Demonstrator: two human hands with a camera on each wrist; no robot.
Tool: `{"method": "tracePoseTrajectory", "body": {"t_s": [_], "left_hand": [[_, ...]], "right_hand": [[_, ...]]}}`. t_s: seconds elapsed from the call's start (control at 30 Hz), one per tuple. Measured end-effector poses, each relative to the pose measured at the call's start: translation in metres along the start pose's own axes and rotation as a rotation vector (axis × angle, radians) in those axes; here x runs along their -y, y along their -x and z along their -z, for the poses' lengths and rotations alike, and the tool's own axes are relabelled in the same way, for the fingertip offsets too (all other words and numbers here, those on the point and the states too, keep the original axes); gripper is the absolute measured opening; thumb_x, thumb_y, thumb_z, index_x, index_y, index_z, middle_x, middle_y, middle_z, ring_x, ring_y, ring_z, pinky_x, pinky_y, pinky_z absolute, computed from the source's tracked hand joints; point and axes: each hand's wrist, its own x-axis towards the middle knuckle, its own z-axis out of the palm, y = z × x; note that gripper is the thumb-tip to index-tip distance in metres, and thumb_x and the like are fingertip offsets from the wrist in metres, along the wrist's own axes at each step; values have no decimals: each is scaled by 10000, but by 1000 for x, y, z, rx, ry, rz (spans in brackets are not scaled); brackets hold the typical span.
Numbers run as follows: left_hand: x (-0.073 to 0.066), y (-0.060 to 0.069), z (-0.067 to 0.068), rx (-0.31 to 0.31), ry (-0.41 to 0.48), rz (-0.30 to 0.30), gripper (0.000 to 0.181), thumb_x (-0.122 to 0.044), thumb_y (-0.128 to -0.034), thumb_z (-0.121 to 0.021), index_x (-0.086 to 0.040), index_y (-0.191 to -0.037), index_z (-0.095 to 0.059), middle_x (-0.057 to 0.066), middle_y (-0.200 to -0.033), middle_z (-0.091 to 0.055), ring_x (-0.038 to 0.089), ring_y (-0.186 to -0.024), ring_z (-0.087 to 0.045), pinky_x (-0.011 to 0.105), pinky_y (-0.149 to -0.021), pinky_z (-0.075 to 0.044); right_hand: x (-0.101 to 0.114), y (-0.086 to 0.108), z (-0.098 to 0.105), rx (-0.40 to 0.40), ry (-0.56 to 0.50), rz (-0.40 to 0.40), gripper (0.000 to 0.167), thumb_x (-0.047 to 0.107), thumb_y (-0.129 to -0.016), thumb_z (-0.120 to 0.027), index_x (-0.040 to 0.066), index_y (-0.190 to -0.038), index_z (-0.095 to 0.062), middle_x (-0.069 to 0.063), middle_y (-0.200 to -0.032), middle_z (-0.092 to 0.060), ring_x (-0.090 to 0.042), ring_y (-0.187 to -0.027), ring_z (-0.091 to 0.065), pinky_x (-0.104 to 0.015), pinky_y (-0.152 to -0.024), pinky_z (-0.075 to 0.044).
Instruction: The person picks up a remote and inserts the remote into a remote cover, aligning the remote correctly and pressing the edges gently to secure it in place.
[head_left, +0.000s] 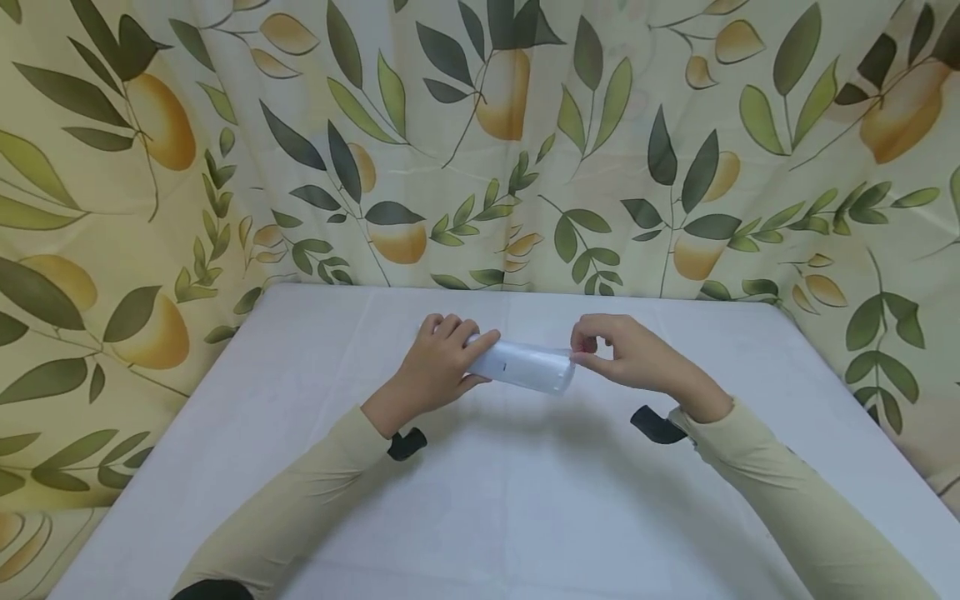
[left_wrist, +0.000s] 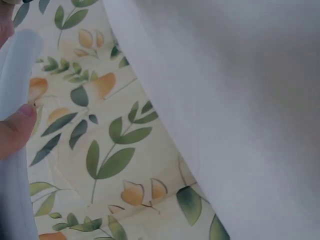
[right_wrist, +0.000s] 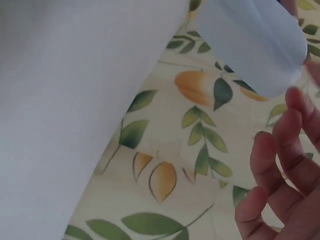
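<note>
A whitish, semi-translucent roll (head_left: pixel 522 366), which looks like thin plastic, is held above the white table, tilted slightly down to the right. My left hand (head_left: pixel 444 362) grips its left end, with the thumb along the near side; the left wrist view shows the thumb against the roll (left_wrist: pixel 16 75). At the roll's right end, my right hand (head_left: pixel 626 354) pinches the upper edge between thumb and index finger. From the right wrist, the rounded end of the roll (right_wrist: pixel 255 45) appears by the fingertips, while the other fingers of the right hand (right_wrist: pixel 285 165) are loosely curled.
A white cloth covers the table (head_left: pixel 510 500). Behind and beside it hangs a curtain (head_left: pixel 450 167) printed with leaves and orange fruit. Dark straps (head_left: pixel 657 425) sit at both wrists.
</note>
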Motion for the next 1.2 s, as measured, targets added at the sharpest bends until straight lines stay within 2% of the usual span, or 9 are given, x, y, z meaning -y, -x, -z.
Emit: {"method": "tracePoseTrajectory", "body": {"t_s": [0.17,0.33,0.43,0.6,0.73,0.87,0.97,1.13,1.2], "left_hand": [[1,-2,6,-54,-44,-94,541,-432,-725,-776,-225,-1187,-583,20,-1020,-625,211,-944,-565,387,-823,-439],[1,-1,7,-61,-74,-142,523,-433,-723,-777,-231,-1169,-591,7,-1013,-640,205,-935,-586,382,-829,-446],[1,0,7,-28,-56,-127,523,-422,-728,-776,-221,-1172,-588,14,-1007,-639,210,-934,-583,389,-827,-448],[1,0,7,34,33,-73,542,-400,-732,-780,-212,-1198,-579,19,-1016,-628,212,-953,-563,397,-834,-434],[1,-2,5,47,94,-39,557,-406,-730,-780,-216,-1213,-579,12,-1026,-624,202,-957,-555,391,-840,-430],[-1,-3,4,41,107,-32,564,-424,-729,-774,-216,-1216,-579,9,-1023,-623,195,-950,-556,385,-837,-433],[-1,-3,4,36,64,-35,571,-450,-733,-762,-209,-1217,-578,14,-1024,-622,201,-950,-558,383,-830,-438],[1,-5,10,19,13,-38,570,-465,-738,-753,-198,-1212,-581,29,-1022,-619,214,-948,-559,381,-818,-445],[1,-6,11,18,8,-52,565,-465,-743,-748,-198,-1211,-580,29,-1020,-622,215,-945,-563,380,-814,-444]], "right_hand": [[4,-9,6,73,-39,1,146,200,-748,-782,174,-861,-693,63,-832,-627,-150,-794,-535,-302,-681,-416],[7,-14,1,149,-66,12,63,167,-775,-755,180,-827,-723,62,-839,-648,-138,-801,-552,-301,-694,-428],[8,-14,-8,88,-24,46,65,76,-791,-725,135,-814,-713,40,-851,-647,-129,-808,-561,-311,-726,-475],[5,-8,-22,-97,-26,64,149,-43,-784,-691,104,-788,-669,7,-844,-631,-119,-803,-549,-303,-735,-490],[0,-5,-25,-167,-195,27,130,-39,-818,-655,90,-806,-659,-38,-842,-617,-95,-809,-525,-259,-732,-449],[-2,-4,-21,-130,-335,28,98,-15,-847,-629,73,-812,-653,-55,-833,-598,-82,-810,-520,-243,-746,-442],[0,-6,-17,-114,-254,71,90,9,-837,-654,97,-820,-649,-7,-831,-604,-72,-795,-518,-241,-719,-441],[10,-7,-9,-154,-46,127,153,30,-771,-734,115,-885,-681,19,-895,-632,-87,-847,-548,-261,-725,-483],[14,-7,-8,-172,29,185,203,22,-725,-771,113,-896,-711,15,-903,-638,-109,-867,-559,-283,-721,-507]]}}
